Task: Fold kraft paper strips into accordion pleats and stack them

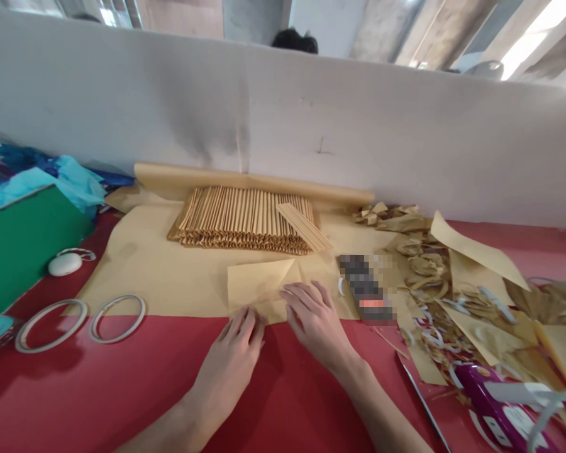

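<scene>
A piece of brown kraft paper (257, 281), with a slanting fold at its right end, lies in front of me on a larger brown sheet. My left hand (236, 355) is at its near edge, fingers bent close together and gripping that edge. Over the paper's right end rests my right hand (314, 318), its fingers spread and laid on the surface. Beyond the hands sits a block of pleated brown paper (245, 217) standing in tight rows. One loose pleated strip (304, 226) leans across its right side.
Two tape rings (117, 319) and a white earbud-like case (66, 263) lie left, near a green board (28, 245). Right are a pixelated dark object (365, 286), paper scraps (424, 267), a metal blade or ruler (422, 399) and a purple power strip (500, 406). A white partition (283, 113) stands behind.
</scene>
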`<action>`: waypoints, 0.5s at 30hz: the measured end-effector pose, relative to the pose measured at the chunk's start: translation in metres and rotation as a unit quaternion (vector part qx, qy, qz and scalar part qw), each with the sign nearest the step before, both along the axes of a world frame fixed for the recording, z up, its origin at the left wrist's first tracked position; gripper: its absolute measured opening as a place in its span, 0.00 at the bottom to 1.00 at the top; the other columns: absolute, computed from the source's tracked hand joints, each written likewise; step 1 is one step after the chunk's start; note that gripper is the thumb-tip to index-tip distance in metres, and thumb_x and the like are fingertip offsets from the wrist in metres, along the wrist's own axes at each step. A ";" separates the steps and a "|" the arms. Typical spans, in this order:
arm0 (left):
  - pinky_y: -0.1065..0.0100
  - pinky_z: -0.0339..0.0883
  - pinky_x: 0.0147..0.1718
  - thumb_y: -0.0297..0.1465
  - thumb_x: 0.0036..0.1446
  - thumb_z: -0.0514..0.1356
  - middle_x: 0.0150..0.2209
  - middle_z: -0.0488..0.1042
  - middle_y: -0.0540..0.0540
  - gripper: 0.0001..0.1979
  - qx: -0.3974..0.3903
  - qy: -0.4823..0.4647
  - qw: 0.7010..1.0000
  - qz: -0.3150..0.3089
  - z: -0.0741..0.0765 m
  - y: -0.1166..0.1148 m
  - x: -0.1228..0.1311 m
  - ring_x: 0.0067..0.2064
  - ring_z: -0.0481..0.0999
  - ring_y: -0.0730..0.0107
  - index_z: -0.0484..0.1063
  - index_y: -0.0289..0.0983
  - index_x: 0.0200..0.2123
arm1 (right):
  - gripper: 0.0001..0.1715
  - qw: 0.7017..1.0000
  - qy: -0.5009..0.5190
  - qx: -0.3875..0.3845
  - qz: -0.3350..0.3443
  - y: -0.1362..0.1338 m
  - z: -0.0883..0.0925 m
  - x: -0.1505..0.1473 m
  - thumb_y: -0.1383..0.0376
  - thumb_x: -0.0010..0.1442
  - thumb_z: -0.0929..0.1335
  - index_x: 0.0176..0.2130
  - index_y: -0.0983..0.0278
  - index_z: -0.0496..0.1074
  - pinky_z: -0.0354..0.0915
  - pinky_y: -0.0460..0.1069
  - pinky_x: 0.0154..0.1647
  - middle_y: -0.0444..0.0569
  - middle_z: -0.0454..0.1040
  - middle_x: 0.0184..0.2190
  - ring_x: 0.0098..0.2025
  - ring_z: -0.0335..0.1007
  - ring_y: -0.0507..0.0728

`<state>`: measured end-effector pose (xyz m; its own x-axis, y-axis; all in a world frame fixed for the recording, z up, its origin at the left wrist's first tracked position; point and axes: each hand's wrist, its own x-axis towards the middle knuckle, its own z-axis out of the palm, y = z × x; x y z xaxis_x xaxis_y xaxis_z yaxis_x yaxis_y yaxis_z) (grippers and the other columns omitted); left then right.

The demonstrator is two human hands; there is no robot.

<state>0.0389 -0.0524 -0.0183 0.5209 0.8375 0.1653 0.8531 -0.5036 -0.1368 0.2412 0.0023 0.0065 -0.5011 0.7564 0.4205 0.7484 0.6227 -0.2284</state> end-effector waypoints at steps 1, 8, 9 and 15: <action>0.53 0.73 0.56 0.19 0.64 0.52 0.60 0.70 0.33 0.23 0.002 -0.001 1.000 0.002 -0.001 0.000 0.000 0.63 0.68 0.47 0.70 0.29 0.60 | 0.21 1.000 -0.017 0.013 0.020 -0.006 0.002 -0.002 0.72 0.69 0.60 0.57 0.62 0.70 0.51 0.63 0.67 0.52 0.76 0.54 0.59 0.67 0.61; 0.54 0.72 0.57 0.16 0.59 0.52 0.62 0.68 0.31 0.26 -0.029 -0.011 0.999 0.011 0.006 -0.002 -0.001 0.64 0.68 0.47 0.70 0.28 0.60 | 0.23 0.992 -0.083 -0.045 0.078 -0.037 0.005 -0.014 0.70 0.69 0.61 0.61 0.66 0.68 0.65 0.56 0.61 0.55 0.74 0.58 0.59 0.70 0.61; 0.54 0.73 0.56 0.16 0.59 0.52 0.62 0.68 0.31 0.26 -0.031 -0.014 0.999 0.011 0.007 -0.002 -0.001 0.64 0.67 0.47 0.70 0.29 0.61 | 0.23 0.992 -0.089 -0.061 0.068 -0.036 0.006 -0.012 0.70 0.70 0.61 0.61 0.65 0.68 0.65 0.57 0.61 0.55 0.73 0.59 0.61 0.69 0.61; 0.53 0.74 0.55 0.21 0.64 0.55 0.60 0.70 0.31 0.21 -0.001 -0.022 1.000 0.009 0.006 -0.001 -0.001 0.63 0.69 0.46 0.70 0.29 0.60 | 0.21 0.988 -0.100 -0.114 -0.002 -0.029 0.007 0.002 0.67 0.70 0.62 0.59 0.58 0.71 0.60 0.64 0.65 0.51 0.73 0.60 0.63 0.67 0.61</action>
<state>0.0379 -0.0537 -0.0127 0.4980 0.8470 0.1860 0.8672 -0.4881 -0.0988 0.2428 -0.0268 0.0131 -0.5541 0.8221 0.1308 0.7949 0.5692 -0.2100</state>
